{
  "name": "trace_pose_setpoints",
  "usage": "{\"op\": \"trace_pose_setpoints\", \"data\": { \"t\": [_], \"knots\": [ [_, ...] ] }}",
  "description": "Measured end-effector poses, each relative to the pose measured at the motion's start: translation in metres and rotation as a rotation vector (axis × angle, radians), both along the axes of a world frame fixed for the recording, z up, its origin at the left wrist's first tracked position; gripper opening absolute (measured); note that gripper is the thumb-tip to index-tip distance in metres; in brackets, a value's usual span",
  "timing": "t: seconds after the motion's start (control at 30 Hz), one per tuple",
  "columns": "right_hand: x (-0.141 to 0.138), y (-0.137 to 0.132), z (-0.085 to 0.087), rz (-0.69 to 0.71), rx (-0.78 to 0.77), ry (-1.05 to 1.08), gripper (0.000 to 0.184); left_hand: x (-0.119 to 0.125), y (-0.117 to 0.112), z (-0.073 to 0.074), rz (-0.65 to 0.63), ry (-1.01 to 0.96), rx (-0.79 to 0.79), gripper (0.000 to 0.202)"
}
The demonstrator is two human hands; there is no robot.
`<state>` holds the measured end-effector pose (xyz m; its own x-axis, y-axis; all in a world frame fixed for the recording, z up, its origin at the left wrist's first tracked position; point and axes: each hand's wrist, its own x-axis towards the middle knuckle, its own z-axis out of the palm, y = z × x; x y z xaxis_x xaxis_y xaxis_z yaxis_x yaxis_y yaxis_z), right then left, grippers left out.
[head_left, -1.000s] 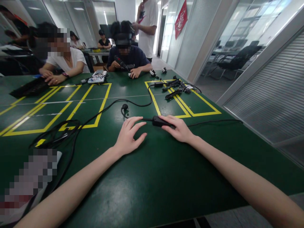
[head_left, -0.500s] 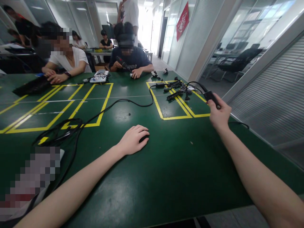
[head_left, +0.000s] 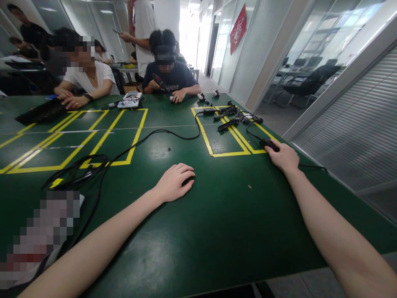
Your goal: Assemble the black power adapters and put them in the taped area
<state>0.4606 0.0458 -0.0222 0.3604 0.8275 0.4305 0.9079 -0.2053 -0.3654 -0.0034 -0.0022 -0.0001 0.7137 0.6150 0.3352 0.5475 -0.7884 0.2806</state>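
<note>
My left hand point(head_left: 176, 182) rests on the green tabletop point(head_left: 217, 223), fingers loosely curved and apart, with nothing in them. At the right, my right hand point(head_left: 284, 157) grips a black power adapter point(head_left: 269, 144) low at the table surface. A thin black cord point(head_left: 252, 134) runs from the adapter's far end towards a pile of black cables and plugs point(head_left: 231, 120) inside the yellow-taped boxes. Another stretch of cable point(head_left: 313, 167) comes out on the wrist side of this hand. My fingers partly cover the adapter.
A long black cable point(head_left: 155, 131) crosses the table to a coil point(head_left: 77, 169) at the left. A blurred-out object point(head_left: 43, 236) lies front left. Across the table, a seated co-worker point(head_left: 172, 78) holds a screwdriver-like tool point(head_left: 161, 84); another sits beside a black tray point(head_left: 40, 111) and white power strips point(head_left: 130, 100).
My right hand has lowered the power adapter from above the table to its surface, and the cord has dropped with it. My left hand stays put. A standing person behind has shifted left.
</note>
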Motion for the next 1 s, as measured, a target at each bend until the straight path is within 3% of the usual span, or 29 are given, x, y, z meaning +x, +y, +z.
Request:
{"op": "trace_pose_setpoints", "data": {
  "t": [0.1,0.27,0.6,0.83,1.0],
  "knots": [
    [-0.002,0.000,0.002,-0.108,-0.031,0.048,0.055,0.000,0.000,0.001,0.000,0.008,-0.003,0.021],
    [-0.010,-0.001,0.007,-0.095,-0.096,0.074,0.054,0.000,0.000,0.001,-0.008,0.006,0.015,0.021],
    [-0.008,0.004,0.006,-0.228,0.128,0.312,0.031,-0.001,0.000,-0.002,-0.016,-0.020,0.049,0.019],
    [0.002,0.006,0.002,-0.311,0.160,0.399,0.016,-0.001,0.002,-0.003,-0.017,-0.011,0.062,0.019],
    [0.005,0.007,-0.003,-0.251,0.189,0.387,0.022,-0.001,0.001,-0.002,-0.019,-0.018,0.064,0.019]
  ]
}}
